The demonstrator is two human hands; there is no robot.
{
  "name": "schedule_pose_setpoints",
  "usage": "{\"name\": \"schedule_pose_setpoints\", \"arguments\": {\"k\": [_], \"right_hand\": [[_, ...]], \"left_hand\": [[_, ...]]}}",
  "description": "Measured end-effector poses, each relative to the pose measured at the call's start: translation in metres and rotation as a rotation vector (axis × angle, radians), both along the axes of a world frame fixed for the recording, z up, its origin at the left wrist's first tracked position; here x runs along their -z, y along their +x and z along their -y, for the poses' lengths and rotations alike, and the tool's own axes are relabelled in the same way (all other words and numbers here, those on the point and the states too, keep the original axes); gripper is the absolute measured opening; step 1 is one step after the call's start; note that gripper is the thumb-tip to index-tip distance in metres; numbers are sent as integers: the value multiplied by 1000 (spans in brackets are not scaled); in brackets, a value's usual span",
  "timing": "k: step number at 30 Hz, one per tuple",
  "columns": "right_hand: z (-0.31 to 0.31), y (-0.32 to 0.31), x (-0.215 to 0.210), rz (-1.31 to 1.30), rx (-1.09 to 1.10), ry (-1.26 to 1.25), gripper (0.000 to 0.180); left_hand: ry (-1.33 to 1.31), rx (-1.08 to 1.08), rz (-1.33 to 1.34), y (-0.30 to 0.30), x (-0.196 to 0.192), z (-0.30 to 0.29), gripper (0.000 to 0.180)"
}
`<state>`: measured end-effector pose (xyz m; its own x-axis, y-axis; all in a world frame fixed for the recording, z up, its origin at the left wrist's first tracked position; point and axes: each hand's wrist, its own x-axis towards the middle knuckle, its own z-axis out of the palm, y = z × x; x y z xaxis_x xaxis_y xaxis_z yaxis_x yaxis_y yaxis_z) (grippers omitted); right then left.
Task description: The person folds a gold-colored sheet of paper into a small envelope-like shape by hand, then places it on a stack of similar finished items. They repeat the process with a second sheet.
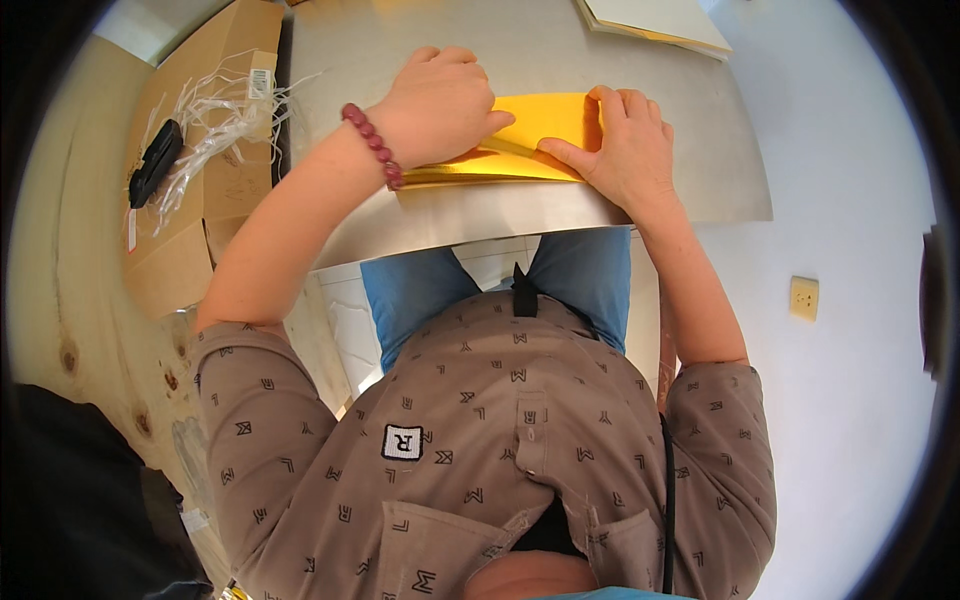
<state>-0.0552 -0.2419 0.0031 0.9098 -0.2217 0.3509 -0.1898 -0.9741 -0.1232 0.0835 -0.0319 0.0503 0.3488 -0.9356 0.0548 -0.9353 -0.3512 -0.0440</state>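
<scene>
- A flat yellow folded paper sheet (530, 140) lies on the grey metal surface (560, 55), near its front edge, between and under both hands.
- The left hand (440, 105), loosely curled with knuckles up, presses on the sheet's left part; a red beaded bracelet (372, 145) circles its wrist.
- The right hand (620, 150) lies flat and spread on the sheet's right end, thumb along a crease.
- A brown cardboard box (200, 170) with white plastic strings stands well left.
</scene>
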Motion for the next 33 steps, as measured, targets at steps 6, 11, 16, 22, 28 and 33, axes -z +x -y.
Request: {"name": "schedule_pose_setpoints", "arguments": {"k": [6,11,16,22,28,33], "right_hand": [[-2,-5,2,-36,-24,-64,103],[-2,-10,6,16,-71,-77,108],[-1,-13,5,2,-81,-92,114],[-1,-17,2,-18,-95,-84,119],[12,-19,1,-74,-124,-13,108],[41,-24,-2,-126,-141,73,104]], "left_hand": [[11,-262,144,-48,18,33,50],[-119,-296,204,-61,45,29,51],[-285,-278,127,-63,60,10,67],[-290,-299,-64,-63,58,-7,84],[-236,-268,-97,-58,52,-18,87],[-203,-285,-117,-59,49,-18,85]]}}
